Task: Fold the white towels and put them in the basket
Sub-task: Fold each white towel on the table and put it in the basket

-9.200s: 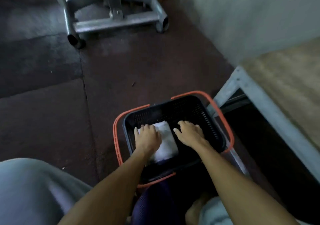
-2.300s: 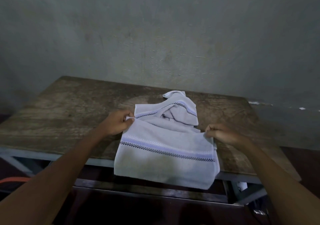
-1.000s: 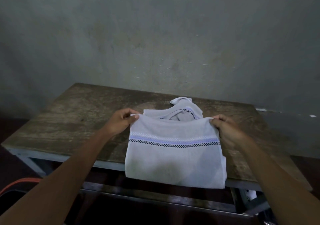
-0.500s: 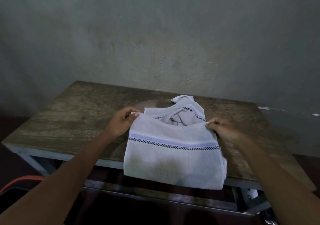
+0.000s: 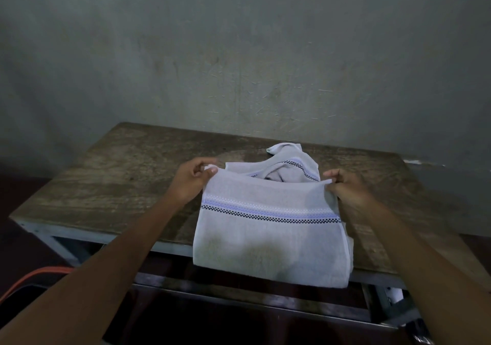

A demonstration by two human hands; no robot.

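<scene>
A white towel [image 5: 268, 241] with a blue and black checked stripe hangs doubled over the front edge of the wooden table [image 5: 119, 179]. My left hand [image 5: 190, 181] pinches its upper left corner. At the upper right corner, my right hand [image 5: 345, 189] pinches the cloth. A second white towel [image 5: 288, 170] lies crumpled on the table just behind the first, partly hidden by it. The basket's orange rim [image 5: 34, 277] shows low at the left, below the table; its inside is out of sight.
A grey plaster wall [image 5: 239, 52] rises right behind the table. The table stands on a grey metal frame [image 5: 61, 241] with a lower crossbar. Dark floor lies underneath and to the left.
Since 9.2 s ago I have turned from the basket to the table and taken up a towel by two corners. Over the last second both hands have held their corners, shifting only slightly.
</scene>
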